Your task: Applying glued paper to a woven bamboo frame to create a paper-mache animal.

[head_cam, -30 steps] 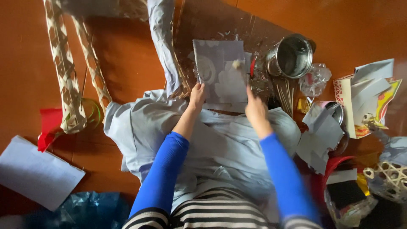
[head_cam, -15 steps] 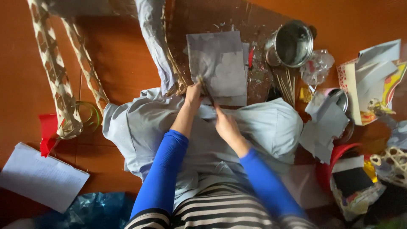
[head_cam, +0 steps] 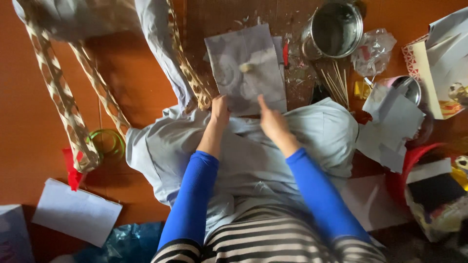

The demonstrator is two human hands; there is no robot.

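Left hand [head_cam: 219, 108] grip pinches grey sheet [head_cam: 246, 68] lower edge; right hand [head_cam: 274, 122] open, fingertips touching sheet.

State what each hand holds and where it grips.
Left hand pins the grey paper sheet at its near left corner; right hand touches its near edge, holding nothing.

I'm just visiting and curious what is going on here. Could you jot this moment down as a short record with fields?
setting: orange-brown floor, seen from above
left hand: fingers on the near edge of the grey paper sheet
right hand: beside that edge, finger raised, grip on nothing visible
on the sheet: small pale lump
lap: pale blue cloth
nearby: metal pot, thin wooden sticks, woven cane strips, green ring
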